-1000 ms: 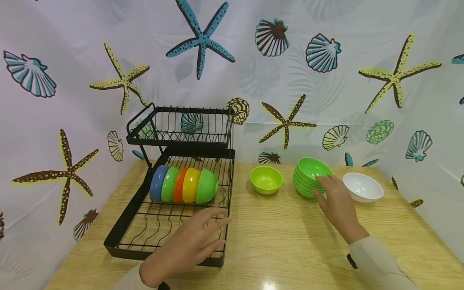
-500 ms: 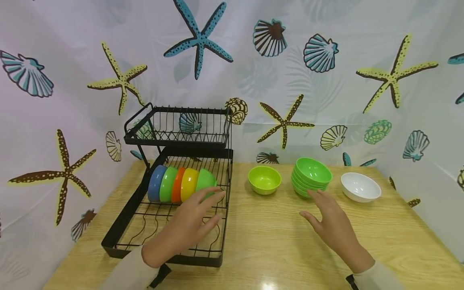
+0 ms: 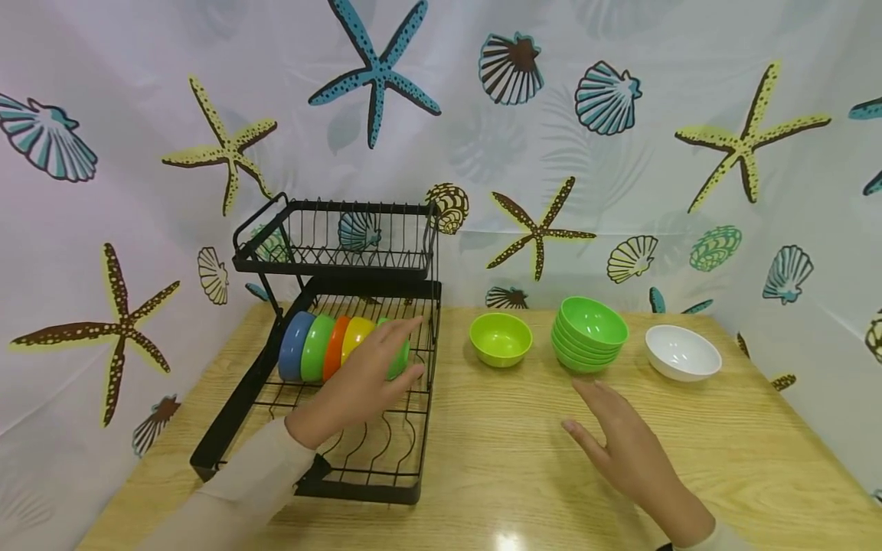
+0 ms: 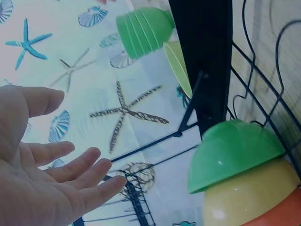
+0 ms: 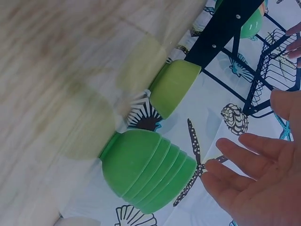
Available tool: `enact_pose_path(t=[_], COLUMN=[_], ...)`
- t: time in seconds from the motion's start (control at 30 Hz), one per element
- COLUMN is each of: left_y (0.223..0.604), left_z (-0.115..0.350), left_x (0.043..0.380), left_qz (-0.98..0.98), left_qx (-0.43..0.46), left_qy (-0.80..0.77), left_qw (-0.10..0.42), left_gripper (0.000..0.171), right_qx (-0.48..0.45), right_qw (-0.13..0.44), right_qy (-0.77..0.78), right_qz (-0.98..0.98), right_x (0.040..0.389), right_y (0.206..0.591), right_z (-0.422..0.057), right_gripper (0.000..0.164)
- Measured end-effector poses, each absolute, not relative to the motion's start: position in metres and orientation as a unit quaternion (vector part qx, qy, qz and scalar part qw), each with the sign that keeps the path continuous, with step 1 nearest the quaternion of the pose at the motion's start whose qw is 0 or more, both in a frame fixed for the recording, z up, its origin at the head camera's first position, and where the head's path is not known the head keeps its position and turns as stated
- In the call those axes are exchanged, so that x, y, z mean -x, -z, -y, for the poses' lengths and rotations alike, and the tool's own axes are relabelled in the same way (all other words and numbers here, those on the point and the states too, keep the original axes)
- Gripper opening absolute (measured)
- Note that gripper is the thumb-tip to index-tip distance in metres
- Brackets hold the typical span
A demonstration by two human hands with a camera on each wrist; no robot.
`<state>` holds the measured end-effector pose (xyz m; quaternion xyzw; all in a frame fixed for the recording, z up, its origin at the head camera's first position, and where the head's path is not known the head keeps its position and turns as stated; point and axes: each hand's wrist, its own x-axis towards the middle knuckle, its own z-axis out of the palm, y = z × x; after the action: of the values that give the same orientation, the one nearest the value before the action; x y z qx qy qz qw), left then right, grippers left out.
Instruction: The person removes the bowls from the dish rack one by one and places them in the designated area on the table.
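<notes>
My left hand [image 3: 365,383] is held over the lower tier of the black dish rack [image 3: 413,490], fingers spread and nothing in them. In the head view it overlaps a row of bowls standing on edge: a blue bowl [image 3: 295,347], a green bowl [image 3: 318,348], an orange bowl [image 3: 335,346], a yellow bowl [image 3: 360,330] and a partly hidden green bowl [image 4: 235,155] at the right end. Above the table, just in front of a stack of green bowls [image 3: 589,333], hovers my right hand [image 3: 630,444], relaxed and holding nothing.
A lime-green bowl [image 3: 501,340] stands between the rack and the green stack. To the right of the stack is a white bowl [image 3: 682,353]. The rack's upper tier [image 3: 331,268] rises at the back. A curtain [image 3: 482,153] printed with shells and starfish surrounds the wooden table [image 3: 496,459].
My right hand has drawn back from the green stack toward me. My left hand has moved forward and up, over the row of bowls in the rack. The bowls have stayed put.
</notes>
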<state>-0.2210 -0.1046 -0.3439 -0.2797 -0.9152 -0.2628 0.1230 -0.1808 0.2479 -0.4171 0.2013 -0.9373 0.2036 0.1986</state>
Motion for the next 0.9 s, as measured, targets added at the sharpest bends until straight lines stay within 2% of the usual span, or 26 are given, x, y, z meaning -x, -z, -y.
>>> enact_pose_path(t=[0.37, 0.6, 0.9], left_y=[0.357, 0.362, 0.362], left_z=[0.117, 0.12, 0.12], left_x=[0.264, 0.278, 0.285], left_qz=[0.92, 0.941, 0.958], left_qx=[0.227, 0.151, 0.108], left_qy=[0.291, 0.294, 0.263], left_qw=[0.131, 0.072, 0.036], left_gripper=[0.058, 0.064, 0.062], right_qx=[-0.207, -0.215, -0.216], right_qw=[0.184, 0.186, 0.167], right_qy=[-0.195, -0.195, -0.195], right_qz=[0.941, 0.939, 0.942], right_x=[0.165, 0.161, 0.159], right_y=[0.418, 0.418, 0.418], right_z=[-0.243, -0.242, -0.238], right_gripper=[0.058, 0.058, 0.056])
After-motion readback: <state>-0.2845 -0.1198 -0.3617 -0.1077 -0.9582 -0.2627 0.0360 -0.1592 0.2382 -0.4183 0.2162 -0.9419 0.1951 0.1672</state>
